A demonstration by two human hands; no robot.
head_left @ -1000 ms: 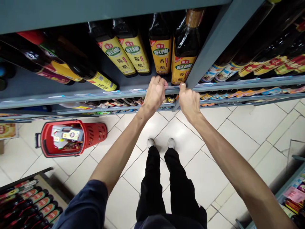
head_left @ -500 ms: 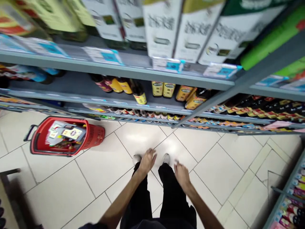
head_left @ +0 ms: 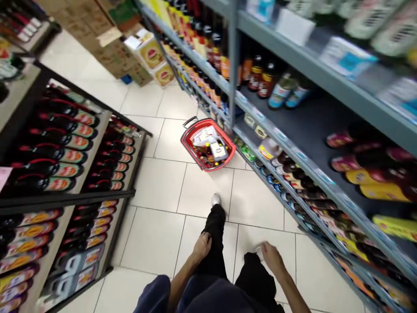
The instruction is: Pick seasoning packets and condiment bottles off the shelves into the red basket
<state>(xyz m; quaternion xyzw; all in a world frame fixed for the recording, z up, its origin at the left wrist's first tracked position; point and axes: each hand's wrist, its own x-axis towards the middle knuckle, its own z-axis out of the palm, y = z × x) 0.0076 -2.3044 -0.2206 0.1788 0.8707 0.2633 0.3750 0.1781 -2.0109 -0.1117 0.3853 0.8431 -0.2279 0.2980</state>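
Observation:
My left hand (head_left: pixel 202 244) hangs low beside my left thigh, fingers loosely curled, holding nothing. My right hand (head_left: pixel 272 257) hangs over my right knee, fingers loosely bent and a little blurred, with nothing in it. Both rest above my black trousers (head_left: pixel 216 237). A red shopping basket (head_left: pixel 208 144) full of packaged goods stands on the tiled floor ahead, against the foot of the grey shelving (head_left: pixel 302 126) on my right. That shelving carries rows of dark sauce bottles with yellow and red labels.
On the left stands a low dark rack (head_left: pixel 65 174) of bottles with red labels. Cardboard boxes (head_left: pixel 110 39) are stacked at the far end of the aisle. White floor tiles (head_left: pixel 159 182) run between rack and shelving.
My hands let go of the shelf edge and dropped to my thighs. My view turned left along the aisle, so the shelving is now on my right and the basket ahead.

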